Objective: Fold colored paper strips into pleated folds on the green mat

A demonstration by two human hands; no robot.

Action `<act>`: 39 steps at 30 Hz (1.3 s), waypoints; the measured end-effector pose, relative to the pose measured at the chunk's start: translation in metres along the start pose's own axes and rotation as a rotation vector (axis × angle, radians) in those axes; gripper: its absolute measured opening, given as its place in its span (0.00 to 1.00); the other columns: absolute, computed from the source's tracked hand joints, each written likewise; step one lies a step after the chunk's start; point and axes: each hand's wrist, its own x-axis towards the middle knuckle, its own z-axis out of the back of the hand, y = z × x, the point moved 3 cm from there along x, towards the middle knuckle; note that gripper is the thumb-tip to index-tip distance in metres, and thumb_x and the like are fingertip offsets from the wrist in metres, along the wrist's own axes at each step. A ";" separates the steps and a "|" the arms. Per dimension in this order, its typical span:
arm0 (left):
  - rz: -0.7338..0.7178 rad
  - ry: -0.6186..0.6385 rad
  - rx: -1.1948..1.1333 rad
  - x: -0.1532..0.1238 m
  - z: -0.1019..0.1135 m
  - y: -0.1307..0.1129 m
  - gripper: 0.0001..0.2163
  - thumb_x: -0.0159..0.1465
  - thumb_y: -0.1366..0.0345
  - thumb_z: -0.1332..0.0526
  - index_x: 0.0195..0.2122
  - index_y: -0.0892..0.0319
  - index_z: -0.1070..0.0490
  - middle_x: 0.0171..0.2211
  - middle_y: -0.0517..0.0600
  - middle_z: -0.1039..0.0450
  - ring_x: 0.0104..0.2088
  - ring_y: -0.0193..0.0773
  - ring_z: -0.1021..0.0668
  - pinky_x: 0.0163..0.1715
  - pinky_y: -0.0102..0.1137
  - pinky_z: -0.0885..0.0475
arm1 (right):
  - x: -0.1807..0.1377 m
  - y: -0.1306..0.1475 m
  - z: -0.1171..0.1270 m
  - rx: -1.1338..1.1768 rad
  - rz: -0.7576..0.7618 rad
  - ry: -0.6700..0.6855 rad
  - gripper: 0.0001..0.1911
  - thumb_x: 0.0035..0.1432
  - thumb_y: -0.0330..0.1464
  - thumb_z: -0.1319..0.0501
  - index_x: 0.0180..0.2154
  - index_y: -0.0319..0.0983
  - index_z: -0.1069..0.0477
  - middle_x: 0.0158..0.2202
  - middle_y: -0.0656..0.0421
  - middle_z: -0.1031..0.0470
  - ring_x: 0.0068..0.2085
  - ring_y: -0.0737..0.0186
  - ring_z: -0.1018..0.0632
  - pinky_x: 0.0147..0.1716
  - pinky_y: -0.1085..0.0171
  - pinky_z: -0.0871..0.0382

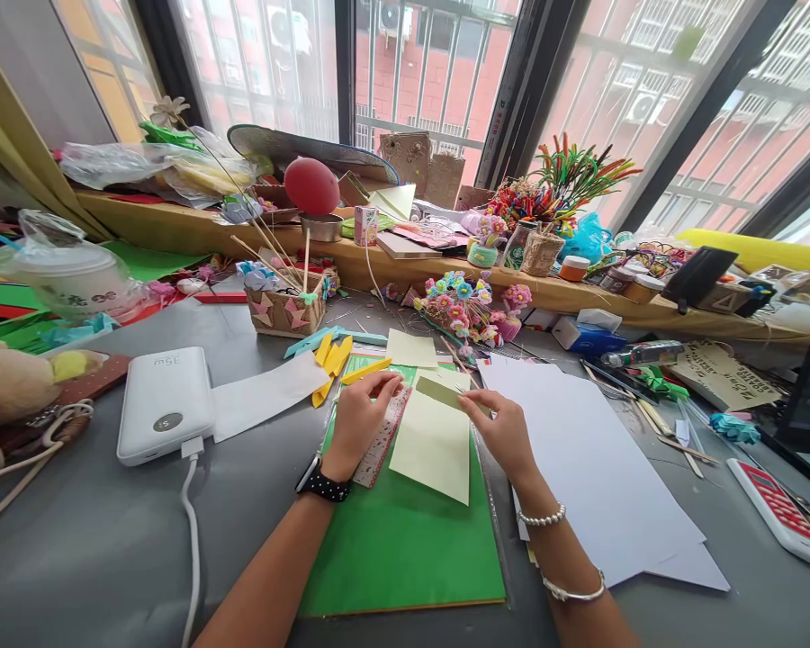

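A pale yellow sheet of paper [433,443] lies over a green sheet [405,562], its top strip folded and slightly raised. My right hand [503,430] pinches the sheet near its upper right corner. My left hand [363,418], wearing a watch, is closed with fingertips together near the sheet's upper left corner; whatever they pinch is hidden. Under that hand runs a patterned ruler [379,443], partly covered. Just beyond sits another small pale yellow paper [411,348]. Folded yellow paper strips [334,360] lie beyond my left hand.
A white power bank [166,405] with a cable stands at left. White sheets [580,468] spread at right, with a calculator [783,513] farther right. A decorated box of sticks [287,310] and handmade flowers [463,306] stand at the back, below a cluttered ledge [405,268].
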 end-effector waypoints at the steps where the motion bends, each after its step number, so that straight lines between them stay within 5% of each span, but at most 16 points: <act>1: 0.013 -0.004 -0.015 0.000 0.000 0.000 0.11 0.55 0.60 0.45 0.31 0.61 0.29 0.31 0.51 0.25 0.32 0.38 0.24 0.34 0.30 0.31 | 0.000 -0.001 0.000 0.032 -0.027 0.006 0.09 0.49 0.37 0.43 0.28 0.39 0.28 0.31 0.57 0.24 0.35 0.58 0.26 0.37 0.61 0.35; 9: 0.114 0.310 -0.201 -0.004 -0.013 -0.004 0.13 0.53 0.56 0.44 0.28 0.61 0.29 0.27 0.50 0.26 0.30 0.37 0.25 0.31 0.30 0.30 | -0.002 0.000 -0.006 0.298 -0.137 0.125 0.12 0.49 0.39 0.43 0.27 0.37 0.28 0.29 0.57 0.25 0.33 0.60 0.26 0.32 0.65 0.35; 16: 0.171 0.336 -0.351 -0.005 -0.011 -0.010 0.12 0.53 0.58 0.43 0.27 0.63 0.29 0.25 0.50 0.27 0.30 0.36 0.26 0.33 0.30 0.30 | -0.006 0.006 -0.018 0.344 -0.163 0.390 0.13 0.48 0.40 0.43 0.27 0.37 0.27 0.25 0.58 0.26 0.27 0.63 0.28 0.25 0.67 0.36; 20: 0.178 0.405 -0.294 -0.006 -0.014 -0.009 0.12 0.53 0.58 0.42 0.25 0.63 0.28 0.23 0.49 0.28 0.28 0.36 0.26 0.31 0.29 0.30 | -0.006 0.008 -0.020 0.285 -0.143 0.406 0.13 0.49 0.39 0.44 0.27 0.37 0.26 0.24 0.60 0.26 0.27 0.63 0.28 0.24 0.67 0.37; 26: 0.269 0.294 -0.351 -0.004 -0.009 -0.005 0.11 0.52 0.58 0.41 0.25 0.63 0.28 0.24 0.49 0.27 0.29 0.37 0.25 0.33 0.30 0.30 | -0.005 0.004 -0.019 0.287 -0.135 0.395 0.13 0.49 0.39 0.44 0.26 0.37 0.27 0.25 0.59 0.26 0.27 0.64 0.29 0.26 0.67 0.37; 33: 0.239 0.537 -0.485 -0.010 -0.014 -0.016 0.14 0.51 0.60 0.40 0.38 0.60 0.29 0.37 0.53 0.26 0.34 0.38 0.26 0.33 0.31 0.30 | -0.009 0.009 -0.019 0.517 -0.284 0.493 0.13 0.48 0.40 0.43 0.26 0.36 0.28 0.25 0.59 0.27 0.29 0.64 0.29 0.31 0.66 0.36; 39: 0.166 0.526 -0.507 -0.010 -0.010 -0.019 0.13 0.51 0.62 0.39 0.37 0.61 0.29 0.39 0.53 0.27 0.36 0.40 0.26 0.33 0.31 0.31 | -0.013 0.010 -0.022 0.660 -0.369 0.580 0.13 0.47 0.40 0.41 0.26 0.36 0.29 0.26 0.59 0.28 0.30 0.65 0.29 0.33 0.66 0.36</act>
